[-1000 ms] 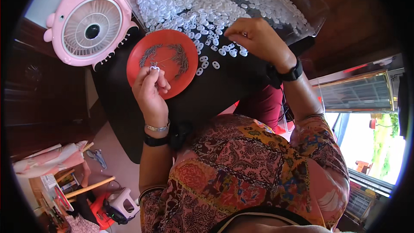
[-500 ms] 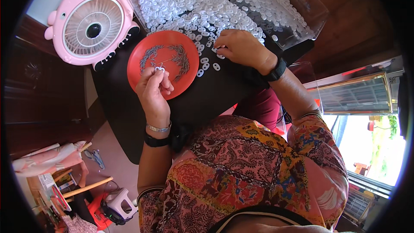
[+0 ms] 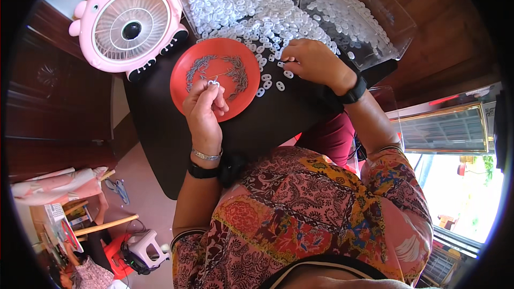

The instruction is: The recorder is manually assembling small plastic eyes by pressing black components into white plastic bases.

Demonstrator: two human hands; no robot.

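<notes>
Left hand (image 3: 205,108) hovered over the red plate (image 3: 182,83), thumb and forefinger pinched shut on one small white plastic piece (image 3: 213,82); it sat right at the fingertips, above the ring of thin grey metal bits (image 3: 236,75) lying on the plate. Right hand (image 3: 313,61) lay knuckles-up at the near edge of the loose white pieces (image 3: 251,5), fingers curled down onto them; whether they had one gripped could not be told (fingertips hidden).

Risks, as a judgement: the pinched piece was tiny, so a slack pinch could drop it among the metal bits and scatter them. The right wrist sat just beside the clear plastic box (image 3: 375,21); a sideways sweep could nudge it or push stray pieces off the board's edge.

Surface: a dark board (image 3: 267,123) across the lap, pile spilling toward the fingers from beyond. Pink desk fan (image 3: 128,24) stood just beyond the plate. Room: dark wood furniture, cluttered floor below left, bright window on the right.
</notes>
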